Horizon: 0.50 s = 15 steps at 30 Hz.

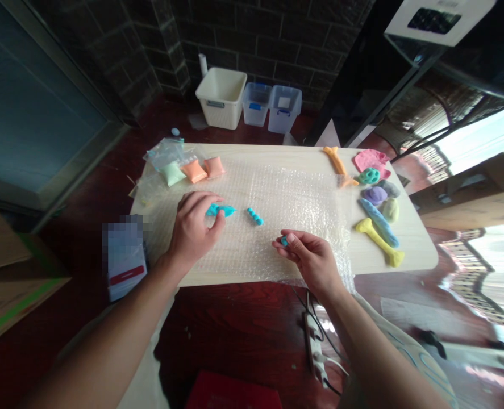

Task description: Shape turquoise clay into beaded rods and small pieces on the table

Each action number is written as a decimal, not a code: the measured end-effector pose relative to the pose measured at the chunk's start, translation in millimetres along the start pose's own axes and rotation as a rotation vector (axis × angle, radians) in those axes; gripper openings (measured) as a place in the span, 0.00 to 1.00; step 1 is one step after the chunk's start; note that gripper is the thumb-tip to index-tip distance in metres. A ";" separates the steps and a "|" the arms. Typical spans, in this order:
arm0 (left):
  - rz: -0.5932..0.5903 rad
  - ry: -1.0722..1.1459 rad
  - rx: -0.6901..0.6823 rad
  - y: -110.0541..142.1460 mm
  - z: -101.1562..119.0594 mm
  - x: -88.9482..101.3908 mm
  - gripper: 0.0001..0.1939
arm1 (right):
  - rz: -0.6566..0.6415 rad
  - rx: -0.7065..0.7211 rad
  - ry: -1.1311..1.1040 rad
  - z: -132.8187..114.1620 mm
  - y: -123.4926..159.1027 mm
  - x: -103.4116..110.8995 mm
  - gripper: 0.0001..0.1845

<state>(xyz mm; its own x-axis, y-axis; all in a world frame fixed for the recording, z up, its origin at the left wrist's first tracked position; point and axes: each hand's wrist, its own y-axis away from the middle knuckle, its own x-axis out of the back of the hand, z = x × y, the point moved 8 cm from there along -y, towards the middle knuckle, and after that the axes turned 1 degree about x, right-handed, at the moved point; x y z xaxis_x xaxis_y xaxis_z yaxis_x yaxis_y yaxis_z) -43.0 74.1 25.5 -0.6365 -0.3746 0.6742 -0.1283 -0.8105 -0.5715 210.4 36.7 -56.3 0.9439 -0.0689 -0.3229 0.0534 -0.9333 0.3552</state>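
My left hand curls over a bright blue piece of modelling clay on the bubble wrap. Its thumb and index finger lie on either side of the piece, which tapers to a point on the right; the palm side is hidden. Just right of it lies a short slanting row of small blue clay balls, touching one another. My right hand is closed in a pinch near the front edge, with a small bit of blue clay between thumb and fingertips.
Bubble wrap covers the middle of the table. Packets of green and orange clay lie at the back left. Along the right sit coloured clay shapes, including a yellow bone and an orange bone. Storage bins stand behind.
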 end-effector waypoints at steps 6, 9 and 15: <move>-0.218 -0.093 -0.099 5.8 2.7 -27.5 0.15 | -0.035 0.007 0.009 -1.0 1.4 -8.1 0.20; -0.259 -0.098 -0.110 10.1 1.7 -37.1 0.12 | -0.049 -0.034 0.007 -0.4 3.8 -11.8 0.23; -0.242 -0.055 -0.082 6.8 -1.9 -38.5 0.07 | -0.092 -0.032 0.043 0.0 5.4 -15.2 0.22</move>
<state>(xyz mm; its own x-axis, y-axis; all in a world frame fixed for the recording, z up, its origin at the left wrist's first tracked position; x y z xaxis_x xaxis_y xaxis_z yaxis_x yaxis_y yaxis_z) -20.8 83.9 -5.2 -0.5381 -0.1999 0.8188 -0.3347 -0.8409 -0.4253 196.4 32.8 -49.5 0.9475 0.0325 -0.3181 0.1503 -0.9233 0.3535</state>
